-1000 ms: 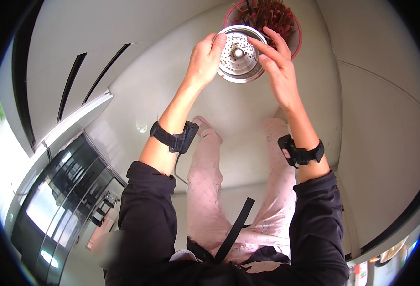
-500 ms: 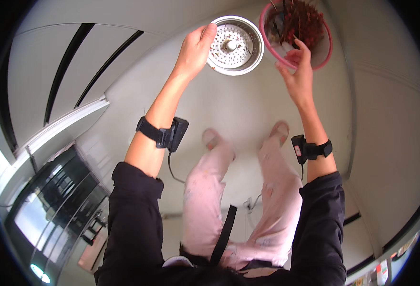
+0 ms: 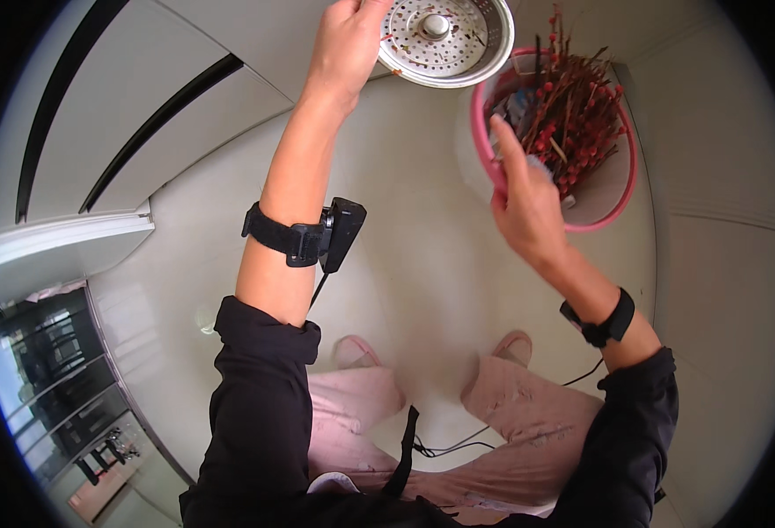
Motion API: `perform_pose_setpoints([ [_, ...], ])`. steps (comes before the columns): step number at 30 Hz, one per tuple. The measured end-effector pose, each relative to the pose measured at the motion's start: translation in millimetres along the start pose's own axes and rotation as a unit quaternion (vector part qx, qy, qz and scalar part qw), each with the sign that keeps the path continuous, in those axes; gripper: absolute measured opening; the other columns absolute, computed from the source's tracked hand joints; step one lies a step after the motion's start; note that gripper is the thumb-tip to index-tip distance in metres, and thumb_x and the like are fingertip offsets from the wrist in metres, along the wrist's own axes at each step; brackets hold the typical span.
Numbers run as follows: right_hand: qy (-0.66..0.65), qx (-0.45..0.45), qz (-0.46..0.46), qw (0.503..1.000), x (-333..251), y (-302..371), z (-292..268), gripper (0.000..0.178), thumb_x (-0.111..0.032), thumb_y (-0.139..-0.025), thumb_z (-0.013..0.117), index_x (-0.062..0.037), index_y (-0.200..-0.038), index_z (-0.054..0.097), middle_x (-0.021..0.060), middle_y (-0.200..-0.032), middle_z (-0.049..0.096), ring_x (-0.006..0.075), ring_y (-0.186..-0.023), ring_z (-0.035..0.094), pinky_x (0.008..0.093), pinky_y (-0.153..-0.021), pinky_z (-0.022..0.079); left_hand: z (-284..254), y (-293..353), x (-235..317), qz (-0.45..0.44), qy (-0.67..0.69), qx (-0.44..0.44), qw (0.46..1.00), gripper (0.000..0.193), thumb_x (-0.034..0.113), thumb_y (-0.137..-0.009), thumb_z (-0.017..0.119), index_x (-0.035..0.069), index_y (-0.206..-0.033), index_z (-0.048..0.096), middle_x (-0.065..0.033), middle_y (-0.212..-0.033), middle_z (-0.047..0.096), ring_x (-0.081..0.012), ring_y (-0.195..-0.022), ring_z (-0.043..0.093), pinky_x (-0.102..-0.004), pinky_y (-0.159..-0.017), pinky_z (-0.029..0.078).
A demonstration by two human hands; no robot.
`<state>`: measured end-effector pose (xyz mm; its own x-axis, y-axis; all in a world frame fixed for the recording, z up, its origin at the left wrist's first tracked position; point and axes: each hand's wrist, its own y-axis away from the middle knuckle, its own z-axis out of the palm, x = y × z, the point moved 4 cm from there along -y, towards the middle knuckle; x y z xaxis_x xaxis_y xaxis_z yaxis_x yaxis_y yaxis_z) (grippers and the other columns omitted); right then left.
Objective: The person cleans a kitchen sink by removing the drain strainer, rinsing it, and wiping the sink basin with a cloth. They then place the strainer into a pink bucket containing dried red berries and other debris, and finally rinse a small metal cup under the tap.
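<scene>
My left hand grips the rim of a round metal sink strainer at the top of the view. The strainer has a perforated base, a central knob and brown and reddish bits scattered inside. To its right stands a pink-rimmed bin holding a bundle of dry stems with red berries. My right hand is at the bin's near left rim, one finger stretched over the inside and the thumb low beside the rim. The remaining fingers are partly hidden, and the hand appears closed on the rim.
Pale drawer fronts with black grooves line the upper left. A light wall or cabinet panel rises right of the bin. My slippered feet stand on the pale floor, with a dark cable by my legs.
My left hand has moved the strainer farther forward, to the top edge. My right hand has come down onto the bin's rim. The view has shifted, showing more of the bin and stems.
</scene>
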<state>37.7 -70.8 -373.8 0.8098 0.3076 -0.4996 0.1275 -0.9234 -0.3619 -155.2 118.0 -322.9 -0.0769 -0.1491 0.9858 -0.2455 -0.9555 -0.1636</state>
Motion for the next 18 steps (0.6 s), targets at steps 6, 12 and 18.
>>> perform_pose_setpoints([
  [6,-0.061,-0.102,-0.069,0.991,-70,7,37,0.088,0.01,-0.076,0.064,-0.0138,-0.154,0.032,0.0182,-0.088,0.067,0.0382,-0.078,0.064,0.0492,-0.071,0.052,-18,25,21,0.007,-0.012,-0.03,0.999,0.053,0.044,-0.107,0.048,-0.006,-0.114,0.066,-0.0081,-0.102,0.072,-0.0104,-0.088,0.066,-0.026,-0.079,0.054],
  [12,-0.137,-0.044,-0.126,0.981,-99,-13,-5,0.056,0.006,-0.08,0.069,-0.0066,-0.133,0.056,0.0124,-0.091,0.062,0.0279,-0.079,0.062,0.0383,-0.074,0.053,-41,55,43,0.001,-0.094,-0.014,0.996,0.051,0.041,-0.107,0.05,-0.007,-0.107,0.068,-0.0077,-0.095,0.073,-0.0104,-0.081,0.065,-0.0271,-0.071,0.054],
  [18,-0.05,0.077,-0.179,0.98,-69,-66,-48,0.054,0.009,-0.082,0.061,-0.0174,-0.128,0.07,0.0107,-0.124,0.055,0.0261,-0.106,0.056,0.0363,-0.09,0.05,-50,76,59,-0.02,-0.275,-0.016,0.961,0.049,0.046,-0.102,0.057,0.0,-0.099,0.075,-0.003,-0.081,0.073,-0.0084,-0.067,0.066,-0.0261,-0.066,0.053],
])
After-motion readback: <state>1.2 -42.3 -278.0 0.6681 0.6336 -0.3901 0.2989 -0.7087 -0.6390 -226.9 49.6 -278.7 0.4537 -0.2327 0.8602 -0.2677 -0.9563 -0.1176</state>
